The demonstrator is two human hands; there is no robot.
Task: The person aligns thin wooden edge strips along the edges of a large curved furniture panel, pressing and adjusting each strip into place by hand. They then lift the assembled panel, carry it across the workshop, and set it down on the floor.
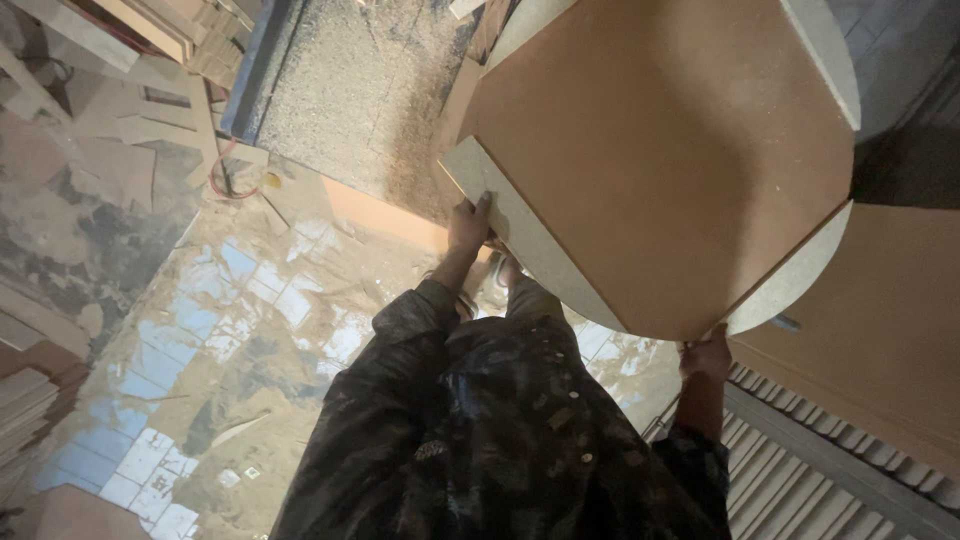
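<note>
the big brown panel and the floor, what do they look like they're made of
Brown panel: looks like fibreboard, probably MDF; smooth matt brown face with a pale, grainless cut edge, where the left hand grips. The right hand holds its lower edge.
Floor: apparently pale square tiles with blue patches, glossy where bare, mostly under tan sawdust.

Open dusty tiled floor (230, 330) lies to the left; the big round fibreboard panel (670, 150) and slatted boards (790, 470) crowd the right.

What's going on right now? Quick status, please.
Left hand grips the round brown board's flat-cut pale edge. Right hand holds its lower rim. Board held up, tilted. Dusty tiled floor below; board stack at right.
</note>
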